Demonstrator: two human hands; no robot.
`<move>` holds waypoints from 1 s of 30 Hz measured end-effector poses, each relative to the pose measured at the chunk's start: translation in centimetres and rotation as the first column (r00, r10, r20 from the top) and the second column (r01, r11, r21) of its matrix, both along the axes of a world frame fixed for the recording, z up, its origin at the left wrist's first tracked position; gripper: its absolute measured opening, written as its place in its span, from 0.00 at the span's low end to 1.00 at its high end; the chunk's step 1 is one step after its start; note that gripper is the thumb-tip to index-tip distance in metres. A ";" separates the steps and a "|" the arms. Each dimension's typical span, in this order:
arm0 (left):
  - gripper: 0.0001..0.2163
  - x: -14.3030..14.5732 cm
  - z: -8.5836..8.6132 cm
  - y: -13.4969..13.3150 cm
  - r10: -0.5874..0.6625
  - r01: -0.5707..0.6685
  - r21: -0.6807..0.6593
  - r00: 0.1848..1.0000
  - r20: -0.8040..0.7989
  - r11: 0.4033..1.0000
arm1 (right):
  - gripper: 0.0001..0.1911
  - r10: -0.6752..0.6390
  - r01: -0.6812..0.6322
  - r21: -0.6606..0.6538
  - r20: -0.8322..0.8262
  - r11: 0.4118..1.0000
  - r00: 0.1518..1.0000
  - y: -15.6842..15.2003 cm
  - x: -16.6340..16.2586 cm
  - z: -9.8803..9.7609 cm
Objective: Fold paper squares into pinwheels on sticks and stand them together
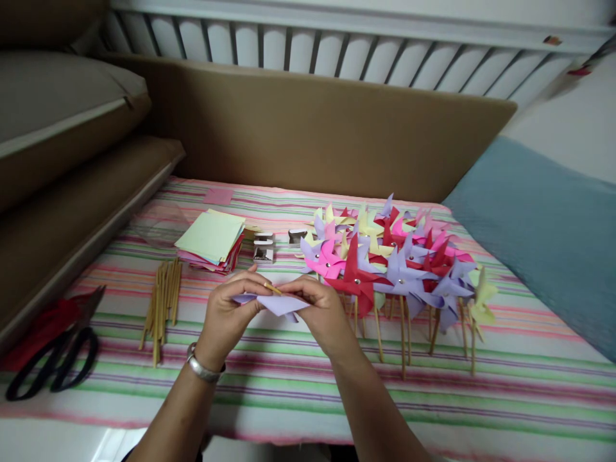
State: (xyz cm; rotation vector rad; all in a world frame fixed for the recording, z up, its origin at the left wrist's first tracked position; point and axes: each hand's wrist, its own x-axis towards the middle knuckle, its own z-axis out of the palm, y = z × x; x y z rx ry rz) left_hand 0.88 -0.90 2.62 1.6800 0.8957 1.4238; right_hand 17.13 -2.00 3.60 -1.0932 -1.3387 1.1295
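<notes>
Both hands meet over the front middle of the striped cloth around one lilac paper pinwheel (pixel 282 304). My left hand (pixel 233 305) has its thumb and fingers closed on the pinwheel's left side. On the right side, my right hand (pixel 320 307) pinches the same paper. The tip of a thin yellowish stick (pixel 272 289) shows just behind the paper, between the hands; the rest of it is hidden. Finished-looking pinwheels (pixel 404 276) in red, pink, lilac and yellow lie in a group right of my hands, their sticks pointing toward me.
Left of my hands lie a bundle of sticks (pixel 161 305), a stack of coloured paper squares (pixel 212 237) and black-handled scissors (pixel 58 362). Small open boxes (pixel 263 249) stand behind my hands. A brown board (pixel 308 128) edges the striped cloth (pixel 269 398); thick cushions (pixel 72 154) rise at left.
</notes>
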 end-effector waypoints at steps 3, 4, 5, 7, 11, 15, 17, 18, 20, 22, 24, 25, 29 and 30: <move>0.01 0.1 0.0 0.0 0.012 -0.009 -0.064 0.999 0.043 0.998 | 0.08 -0.038 0.036 0.051 0.045 0.998 0.998 -0.1 -0.1 0.0; 0.02 0.1 0.0 0.0 0.013 -0.009 -0.079 0.999 0.051 0.997 | 0.09 -0.045 0.042 0.061 0.052 0.997 0.998 -0.1 -0.2 0.0; 0.02 0.1 0.0 0.0 0.013 -0.008 -0.089 0.998 0.057 0.996 | 0.09 -0.048 0.044 0.068 0.058 0.997 0.997 -0.1 -0.2 0.0; 0.03 0.1 0.0 0.0 0.009 -0.002 -0.098 0.998 0.070 0.995 | 0.08 -0.050 0.046 0.072 0.061 0.996 0.997 -0.1 -0.3 -0.1; 0.04 0.1 0.0 0.0 0.012 0.000 -0.114 0.995 0.097 0.994 | 0.08 -0.045 0.043 0.060 0.033 0.997 0.998 -0.1 -0.5 -0.2; 0.04 0.2 0.0 0.0 0.014 -0.002 -0.120 0.994 0.106 0.993 | 0.09 -0.045 0.045 0.045 0.013 0.998 0.999 -0.1 -0.6 -0.4; 0.05 0.2 0.0 -0.1 0.018 -0.006 -0.119 0.995 0.099 0.993 | 0.09 -0.041 0.040 0.044 0.014 0.998 0.999 -0.1 -0.6 -0.4; 0.05 0.2 0.0 -0.1 0.022 -0.011 -0.121 0.995 0.094 0.993 | 0.09 -0.038 0.038 0.044 0.013 0.998 0.999 -0.1 -0.6 -0.5; 0.05 0.3 0.1 0.0 0.027 -0.016 -0.125 0.995 0.091 0.992 | 0.08 -0.035 0.035 0.042 0.005 0.999 0.999 0.0 -0.6 -0.4; 0.05 0.3 0.0 0.1 0.024 -0.012 -0.128 0.995 0.093 0.992 | 0.07 -0.038 0.038 0.039 -0.006 0.999 0.999 0.0 -0.7 -0.4; 0.05 0.2 -0.2 0.2 0.020 -0.008 -0.128 0.996 0.092 0.992 | 0.07 -0.047 0.047 0.035 -0.013 0.998 0.999 0.1 -0.8 -0.4; 0.05 0.1 -0.3 0.2 0.021 -0.009 -0.131 0.996 0.090 0.991 | 0.07 -0.055 0.055 0.033 -0.013 0.998 0.998 0.1 -0.8 -0.4; 0.03 -0.3 -0.7 0.1 0.057 -0.041 -0.167 0.994 0.091 0.985 | 0.08 -0.075 0.076 0.050 -0.033 0.996 0.997 0.0 -1.0 -0.3; 0.03 -0.3 -0.8 0.1 0.066 -0.045 -0.199 0.993 0.096 0.979 | 0.08 -0.073 0.075 0.059 -0.043 0.995 0.996 0.0 -1.1 -0.3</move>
